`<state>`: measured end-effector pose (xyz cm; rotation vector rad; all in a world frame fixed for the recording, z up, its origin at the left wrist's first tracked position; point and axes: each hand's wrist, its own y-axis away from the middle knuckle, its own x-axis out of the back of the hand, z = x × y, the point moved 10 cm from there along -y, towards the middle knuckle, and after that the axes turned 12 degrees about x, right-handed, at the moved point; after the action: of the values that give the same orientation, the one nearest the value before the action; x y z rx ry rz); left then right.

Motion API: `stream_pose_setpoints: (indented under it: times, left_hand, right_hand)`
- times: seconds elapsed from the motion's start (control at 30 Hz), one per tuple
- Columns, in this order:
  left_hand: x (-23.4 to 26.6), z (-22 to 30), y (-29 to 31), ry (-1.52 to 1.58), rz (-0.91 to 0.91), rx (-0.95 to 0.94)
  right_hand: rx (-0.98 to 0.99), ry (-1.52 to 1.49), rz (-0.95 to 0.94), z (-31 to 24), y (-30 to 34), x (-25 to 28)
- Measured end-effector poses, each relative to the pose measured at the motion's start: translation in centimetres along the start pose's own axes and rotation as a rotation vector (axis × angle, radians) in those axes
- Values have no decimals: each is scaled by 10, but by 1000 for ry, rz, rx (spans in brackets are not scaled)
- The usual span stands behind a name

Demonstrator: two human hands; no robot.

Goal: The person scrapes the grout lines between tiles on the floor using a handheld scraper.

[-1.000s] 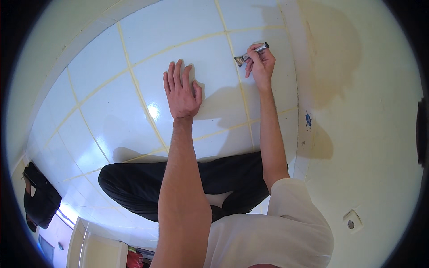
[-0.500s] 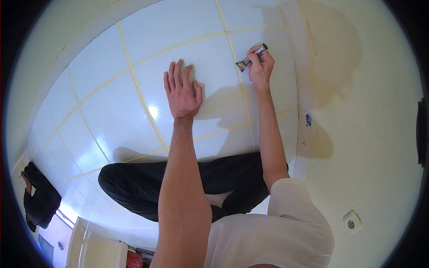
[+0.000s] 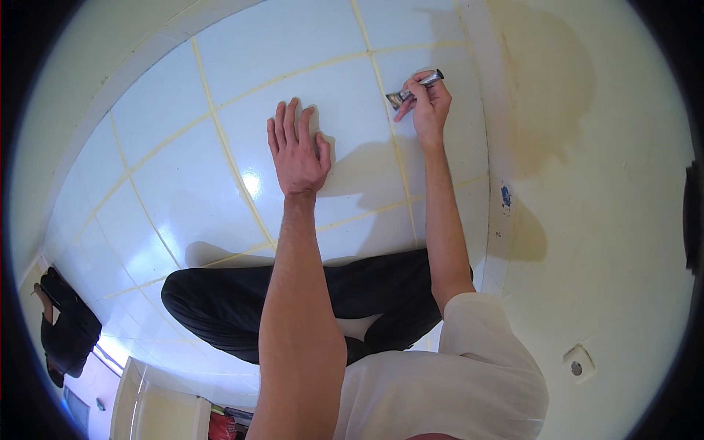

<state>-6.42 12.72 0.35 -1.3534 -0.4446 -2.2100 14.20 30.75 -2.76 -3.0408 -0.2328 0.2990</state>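
My right hand (image 3: 433, 114) is closed around the silver handle of a small scraper (image 3: 397, 99), whose dark end pokes out past the fingers. The flared metal head points left and meets the yellowish grout line (image 3: 380, 81) between two pale tiles. From this angle I cannot tell how hard it presses. My left hand (image 3: 299, 160) lies flat on the tiled floor (image 3: 286, 88), fingers spread, holding nothing, to the left of that grout line.
A cream wall (image 3: 587, 279) with a brownish stain (image 3: 550, 88) and a square fitting (image 3: 577, 367) rises on the right. My folded legs in black trousers (image 3: 220, 304) rest on the tiles. Dark cloth items (image 3: 70, 330) hang at the far left, and a pale cabinet (image 3: 169, 407) stands lower left.
The scraper has tilted flatter in my right hand, its head shifting slightly up and left along the grout line. My left hand stays in place.
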Motion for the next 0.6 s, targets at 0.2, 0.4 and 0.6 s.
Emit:
stream_pose_setpoints:
  times: [0.2, 0.4, 0.6]
  left_hand:
    - [0, 1, 0, -1, -1, -7]
    - [-2, 1, 1, -9, 4, -16]
    - [0, 1, 1, 11, 6, -14]
  right_hand:
    - [9, -5, -24, -2, -1, -1]
    - [-58, -25, -103, 3, 0, -5]
    - [-78, -39, -75, 3, -1, 0]
